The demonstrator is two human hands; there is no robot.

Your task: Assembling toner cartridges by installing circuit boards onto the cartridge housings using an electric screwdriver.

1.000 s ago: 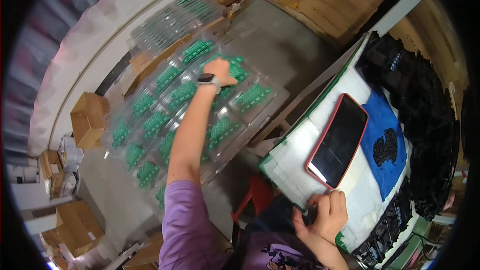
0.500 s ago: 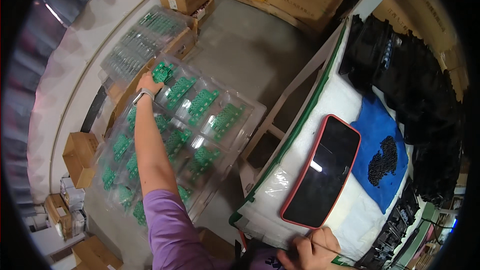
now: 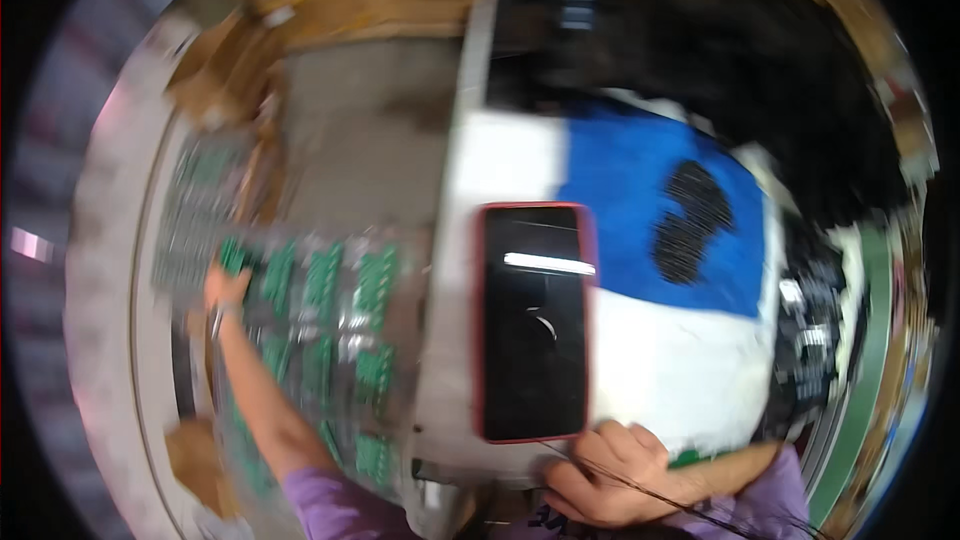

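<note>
My left hand (image 3: 227, 285) stretches out to the far left corner of a clear plastic tray (image 3: 415, 285). Its fingers are closed on a green circuit board (image 3: 232, 255); motion blur hides the exact grip. Other green circuit boards (image 3: 322, 280) stand in rows in the tray's compartments. My right hand (image 3: 615, 470) rests at the near edge of the white-covered table, fingers curled together, just below a phone in a red case (image 3: 535, 325). What it holds, if anything, is hidden. Thin dark strands cross in front of it.
A blue cloth (image 3: 620, 175) with a heap of small black pieces (image 3: 690, 225) lies on the white table cover (image 3: 505, 155). Black material (image 3: 680, 20) covers the far side. More clear trays (image 3: 200, 190) and cardboard boxes (image 3: 225, 70) stand at left.
My view has swung to the right, so the table and phone now sit nearer the middle. My left hand stays at the same corner of the tray; my right hand remains by the phone.
</note>
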